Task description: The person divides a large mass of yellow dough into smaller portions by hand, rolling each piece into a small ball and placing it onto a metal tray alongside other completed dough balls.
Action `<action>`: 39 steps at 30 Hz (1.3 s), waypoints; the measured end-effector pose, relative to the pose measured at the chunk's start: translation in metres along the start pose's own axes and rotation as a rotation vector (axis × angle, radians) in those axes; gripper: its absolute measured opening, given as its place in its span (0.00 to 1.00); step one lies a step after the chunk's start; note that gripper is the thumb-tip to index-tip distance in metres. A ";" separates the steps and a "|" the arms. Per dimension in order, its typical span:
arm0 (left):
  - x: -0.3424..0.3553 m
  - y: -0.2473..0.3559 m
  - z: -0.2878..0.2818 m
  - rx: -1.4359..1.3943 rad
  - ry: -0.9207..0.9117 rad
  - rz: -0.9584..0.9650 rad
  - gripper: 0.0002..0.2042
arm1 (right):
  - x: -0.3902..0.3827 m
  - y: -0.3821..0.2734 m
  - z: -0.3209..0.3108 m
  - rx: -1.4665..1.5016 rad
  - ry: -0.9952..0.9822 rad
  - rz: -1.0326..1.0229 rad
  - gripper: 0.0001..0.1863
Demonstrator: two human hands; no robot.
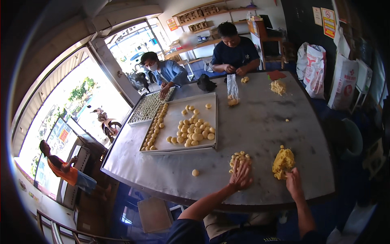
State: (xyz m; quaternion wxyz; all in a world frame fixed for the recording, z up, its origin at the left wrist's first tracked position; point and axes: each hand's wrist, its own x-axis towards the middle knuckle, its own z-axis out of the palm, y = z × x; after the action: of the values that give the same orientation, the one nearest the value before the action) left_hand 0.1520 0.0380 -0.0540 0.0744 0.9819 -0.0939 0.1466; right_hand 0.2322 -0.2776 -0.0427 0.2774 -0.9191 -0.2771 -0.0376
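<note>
My left hand (240,177) lies with fingers apart over a heap of small pale dough pieces (237,157) at the near middle of the steel table (260,122). My right hand (293,179) is closed at the near edge of a crumbly yellow dough mound (284,159), its fingertips pinching into it. A single round dough ball (195,172) sits left of my left hand. Beyond lies a large tray (178,151) holding many yellow balls.
A tray of pale rounds (148,105) sits far left. Two co-workers (237,53) (168,69) work across the table, near a plastic strip (232,85), black bag (206,84) and crumbly heap (278,87). A person in orange (67,166) stands left. Sacks (315,71) stand right.
</note>
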 end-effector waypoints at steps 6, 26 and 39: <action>0.016 0.018 -0.020 -0.053 0.234 -0.094 0.32 | -0.036 -0.015 0.011 -0.151 0.213 0.087 0.25; -0.074 0.048 -0.022 -0.492 0.185 -0.615 0.15 | -0.038 -0.016 -0.007 0.589 -0.007 0.378 0.17; -0.030 0.096 -0.020 -1.646 0.225 -0.672 0.19 | -0.016 -0.135 0.016 0.530 0.085 0.061 0.13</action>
State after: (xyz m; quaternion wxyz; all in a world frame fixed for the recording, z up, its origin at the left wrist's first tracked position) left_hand 0.0987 -0.0464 -0.0325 0.8028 0.5732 0.1310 0.0988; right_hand 0.1457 -0.1836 0.0065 0.5209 -0.8199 -0.2375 0.0063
